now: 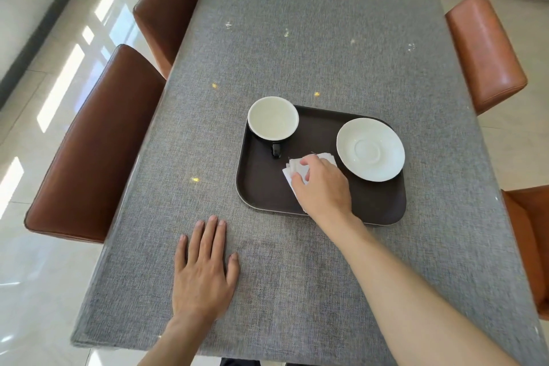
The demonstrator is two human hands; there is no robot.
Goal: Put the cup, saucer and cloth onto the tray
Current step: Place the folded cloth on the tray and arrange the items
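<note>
One cup (273,118), one saucer (370,149) and one white cloth (297,168) are seen on the single tray (261,187). The cloth is pinched by the right hand (322,187); the left hand (205,269) is laid flat, fingers spread, on the table (297,38), flanked by four chairs (98,142).

Bright daylight from left; glare patches on floor (64,83); wide-angle edge bending.

The right hand (322,187) covers most of the white cloth (297,168), the cup (273,119) hides the tray's (261,187) far left corner, and the nearest right chair (528,241) is cut off by the frame edge.
</note>
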